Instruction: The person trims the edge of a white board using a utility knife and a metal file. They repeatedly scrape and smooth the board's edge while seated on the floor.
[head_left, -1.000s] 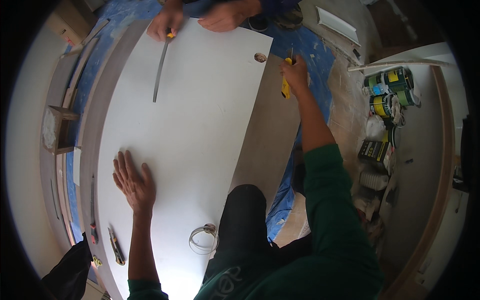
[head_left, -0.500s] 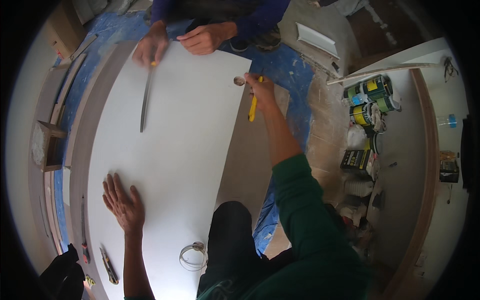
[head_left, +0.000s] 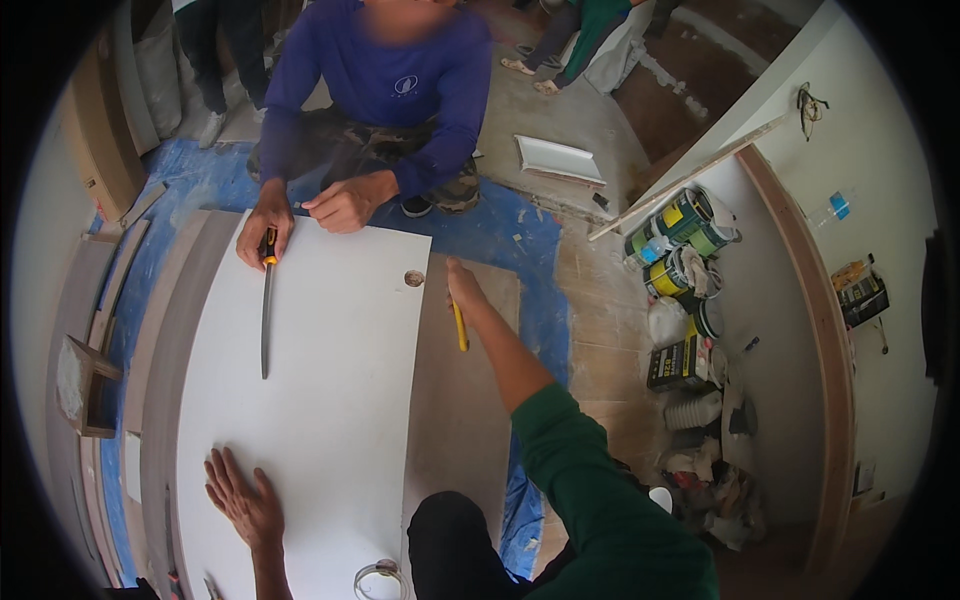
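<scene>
Left hand (head_left: 243, 503): flat, fingers spread wide, palm down on the white panel (head_left: 310, 400), near its close end. Holds nothing, just presses the board.

Right hand (head_left: 462, 287): arm stretched out forward, fingers closed around a yellow pencil (head_left: 459, 326). The pencil runs back from the hand toward the wrist side, lying over the bare brown board (head_left: 460, 400) just right of the panel's edge. Grip detail is hidden by the back of the hand.

Panel: large, white, smooth, rectangular, long axis running away from the left hand. A round hole (head_left: 414, 278) sits in its far right corner, just left of the right hand. Panel lies on top of the wider brown board.

Across the panel, a co-worker in a blue long-sleeved top (head_left: 400, 90) kneels at the far edge. One of their hands (head_left: 264, 225) grips a tool with an orange and black handle (head_left: 266, 300), its long dark blade lying on the panel pointing back toward the left hand. Their other hand (head_left: 345, 205) rests in a loose fist at the panel edge.

Close to the left hand's wrist side: a roll of tape (head_left: 378, 580) at the panel's near end.

Floor: blue sheet (head_left: 520, 250) under the boards. Well right of the right hand, paint cans (head_left: 680, 230) and clutter against a white wall (head_left: 860, 150).
</scene>
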